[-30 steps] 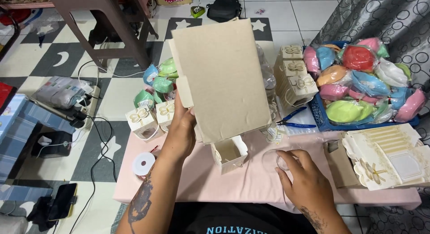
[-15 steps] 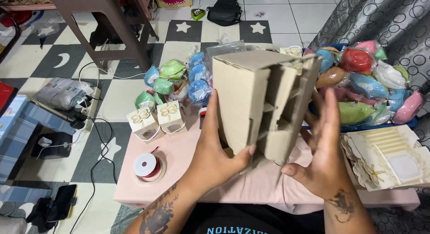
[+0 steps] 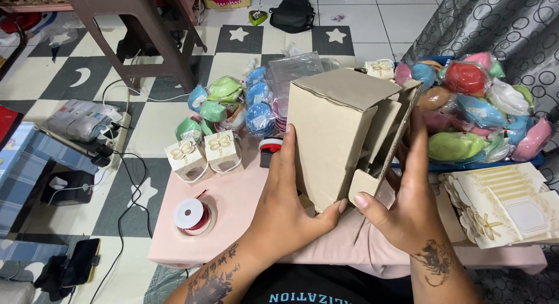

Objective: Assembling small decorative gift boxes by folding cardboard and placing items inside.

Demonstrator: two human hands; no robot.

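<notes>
Two hands grip a half-folded cardboard box (image 3: 343, 135) above the pink counter (image 3: 233, 199): left hand (image 3: 291, 205) clasping its base, right hand (image 3: 407, 205) pressing loose flaps, which could likely spring open if pressure eases.

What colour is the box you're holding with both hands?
The box is plain light brown cardboard, seen best in the head view.

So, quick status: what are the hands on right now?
Left hand and right hand both gripping the part-folded cardboard box, above the pink table. Ribbon spool off left, clear.
</notes>
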